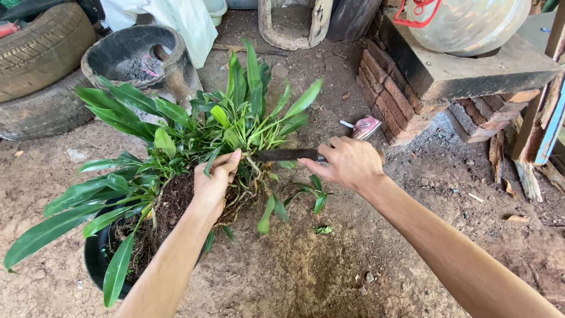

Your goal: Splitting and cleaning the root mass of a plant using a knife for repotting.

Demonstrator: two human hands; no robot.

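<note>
A leafy green plant [176, 135] with a dark root ball [170, 203] lies tilted over a black pot [97, 259] at the lower left. My left hand [215, 182] grips the stems at the top of the root ball. My right hand [347, 162] holds the handle of a knife whose dark blade [285, 155] points left into the base of the stems, next to my left fingers. A small green shoot [312, 197] lies on the dirt below the blade.
Two old tyres [41, 65] and a round dark clay stove [138, 59] stand at the back left. A brick stack [406, 94] carrying a slab and a large pale jar [465, 23] is at the back right. Bare dirt ground [306, 271] spreads in front.
</note>
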